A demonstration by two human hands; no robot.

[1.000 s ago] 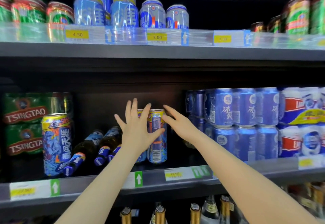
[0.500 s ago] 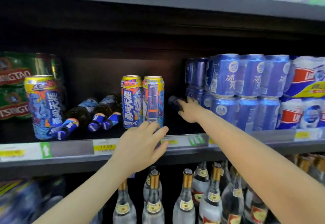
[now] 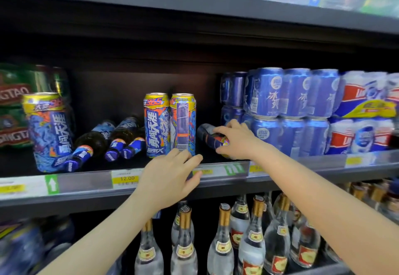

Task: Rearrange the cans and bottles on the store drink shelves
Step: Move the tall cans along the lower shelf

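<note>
Head view: the right hand (image 3: 236, 139) has its fingers (image 3: 224, 131) and thumb curled round a dark blue can (image 3: 208, 135) that lies tipped on its side on the middle shelf (image 3: 86, 190), between two upright tall blue-and-yellow cans (image 3: 170, 124) and the stacked blue can packs (image 3: 287, 110). The left hand (image 3: 170, 180) hovers over the shelf's front edge just below the upright pair, fingers loosely spread and slightly bent, holding nothing; its fingertips (image 3: 195, 158) are near the base of the right-hand can of the pair. Left of that pair, several dark bottles with blue labels (image 3: 103, 139) lie on their sides, necks toward the front, beside another tall blue-and-yellow can (image 3: 48, 131) and green Tsingtao packs (image 3: 15, 106). Red-and-white can packs (image 3: 364, 110) fill the far right. Yellow price tags (image 3: 127, 178) line the shelf rail. Below stand clear glass bottles with gold caps (image 3: 222, 242).
</note>
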